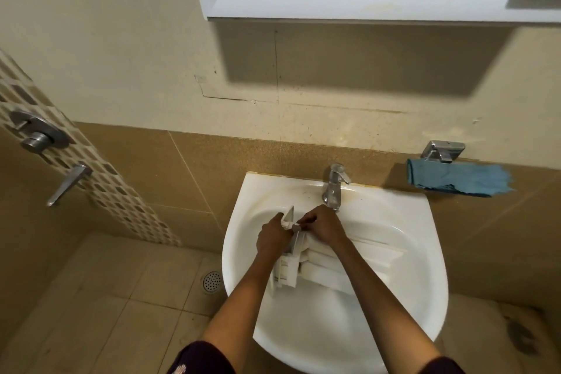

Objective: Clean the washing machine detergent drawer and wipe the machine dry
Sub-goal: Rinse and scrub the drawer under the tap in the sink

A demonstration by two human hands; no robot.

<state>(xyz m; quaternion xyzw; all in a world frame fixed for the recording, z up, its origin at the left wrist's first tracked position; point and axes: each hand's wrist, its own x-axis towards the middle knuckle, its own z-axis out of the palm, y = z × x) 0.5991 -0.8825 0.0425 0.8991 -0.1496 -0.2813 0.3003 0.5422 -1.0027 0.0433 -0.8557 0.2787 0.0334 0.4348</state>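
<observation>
The white plastic detergent drawer (334,267) lies across the bowl of the white wash basin (394,297), its front panel end at the left. My left hand (271,240) grips the drawer's left end. My right hand (323,229) is closed on a small grey-white insert piece (296,226) at the top of that end, close to the left hand. The chrome tap (334,187) stands just behind my right hand; no water is visible running from it.
A blue cloth (455,181) hangs on a chrome holder (441,151) on the wall to the right of the basin. A mirror cabinet (364,3) juts out overhead. Shower valve handles (39,136) are at the left, a floor drain (212,281) below.
</observation>
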